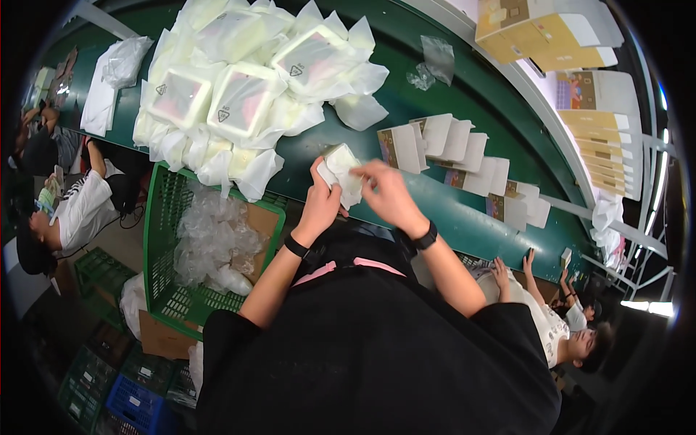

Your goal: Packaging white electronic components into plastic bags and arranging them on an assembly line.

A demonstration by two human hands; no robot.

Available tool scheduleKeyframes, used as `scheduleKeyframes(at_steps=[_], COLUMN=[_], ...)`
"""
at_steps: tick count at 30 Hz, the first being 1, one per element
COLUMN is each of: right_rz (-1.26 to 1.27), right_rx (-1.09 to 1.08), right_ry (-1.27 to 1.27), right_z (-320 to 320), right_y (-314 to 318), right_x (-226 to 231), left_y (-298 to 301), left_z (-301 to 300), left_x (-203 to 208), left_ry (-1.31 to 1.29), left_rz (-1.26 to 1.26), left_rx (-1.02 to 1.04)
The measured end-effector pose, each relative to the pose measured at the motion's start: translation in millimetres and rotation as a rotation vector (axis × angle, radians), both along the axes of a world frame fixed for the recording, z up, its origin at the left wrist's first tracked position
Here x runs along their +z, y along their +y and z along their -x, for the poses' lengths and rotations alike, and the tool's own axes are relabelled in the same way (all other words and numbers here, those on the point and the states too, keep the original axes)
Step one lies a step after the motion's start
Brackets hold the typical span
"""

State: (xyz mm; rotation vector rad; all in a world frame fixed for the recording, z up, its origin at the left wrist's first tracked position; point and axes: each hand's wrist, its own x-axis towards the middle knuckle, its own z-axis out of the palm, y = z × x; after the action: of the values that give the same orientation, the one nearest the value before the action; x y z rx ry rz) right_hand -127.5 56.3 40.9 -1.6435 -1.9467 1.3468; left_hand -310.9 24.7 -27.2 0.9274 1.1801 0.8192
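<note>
My left hand is closed around a small, pale, box-like item in a translucent white plastic bag, just above the near edge of the green work table. From the right, my right hand reaches to the loose plastic with bent fingers, which look closed on its edge; slight blur softens the fingertips. Beyond and to the left rises a large pile of similar bagged items, pale square cases in translucent bags. Several partly folded cardboard boxes lie in overlapping rows to the right of my hands.
A green crate with crumpled clear plastic stands below the table's edge on my left. Clear bags lie farther back on the table. Stacked yellow cartons fill a shelf at right. Other people work on both sides.
</note>
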Motion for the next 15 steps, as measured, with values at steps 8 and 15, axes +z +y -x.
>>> scheduleKeyframes(at_steps=[8,15], right_rz=[0.421,0.679], right_rx=[0.151,0.186], right_ry=[0.122,0.131], right_z=[27.4,44.1], right_y=[16.5,33.6], right_x=[-48.9,-45.0], left_y=[5.2,-8.4], left_z=[-2.5,6.6], left_x=[5.8,-8.9], left_ry=[0.114,-0.007], left_rz=[0.010,0.011], left_rx=[-0.135,-0.050])
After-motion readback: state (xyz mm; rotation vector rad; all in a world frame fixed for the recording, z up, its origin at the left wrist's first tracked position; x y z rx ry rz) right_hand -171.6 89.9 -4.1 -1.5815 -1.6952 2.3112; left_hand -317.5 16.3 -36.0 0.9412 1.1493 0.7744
